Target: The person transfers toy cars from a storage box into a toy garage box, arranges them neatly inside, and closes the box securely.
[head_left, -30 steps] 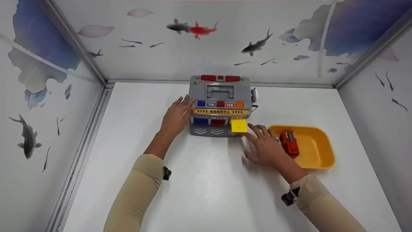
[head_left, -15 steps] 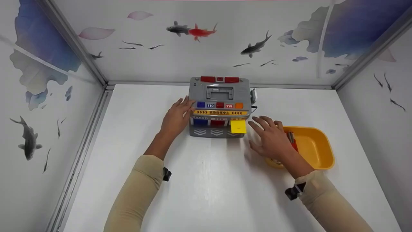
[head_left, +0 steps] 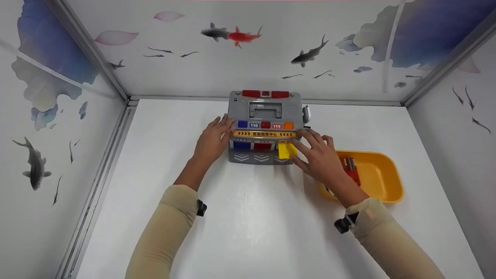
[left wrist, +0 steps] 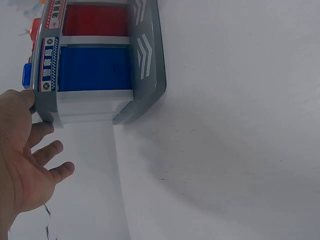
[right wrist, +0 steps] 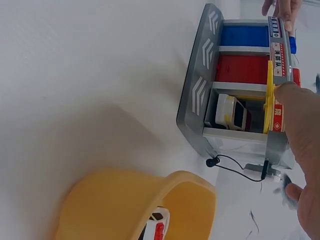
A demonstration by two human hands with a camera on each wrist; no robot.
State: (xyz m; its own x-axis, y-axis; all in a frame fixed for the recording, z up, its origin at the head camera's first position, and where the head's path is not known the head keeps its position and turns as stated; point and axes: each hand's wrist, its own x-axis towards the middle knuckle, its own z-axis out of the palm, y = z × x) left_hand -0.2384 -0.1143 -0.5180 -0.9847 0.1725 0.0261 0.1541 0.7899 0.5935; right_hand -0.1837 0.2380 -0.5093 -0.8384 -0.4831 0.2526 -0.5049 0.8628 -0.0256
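Observation:
A grey toy garage [head_left: 242,108] with a blue door [left wrist: 95,68] and a red door [left wrist: 96,21] stands at the back of the table. Its yellow door [right wrist: 269,97] is raised and sticks out at the front. Behind that door a white toy vehicle [right wrist: 231,112] sits in the bay. My left hand [head_left: 211,143] rests on the garage's left front corner, other fingers loosely extended in the left wrist view. My right hand [head_left: 319,159] touches the top of the yellow door with a fingertip; its thumb is spread apart.
A yellow tub [head_left: 381,178] stands right of the garage, partly behind my right forearm. Inside lie a red toy vehicle [head_left: 352,174] and a white-and-red toy [right wrist: 158,225]. A black cord [right wrist: 235,170] hangs at the garage's side. A patterned wall [head_left: 263,73] rises behind.
My right hand first drew away from the yellow door to the right, then came back left onto it. My left hand has stayed on the garage corner.

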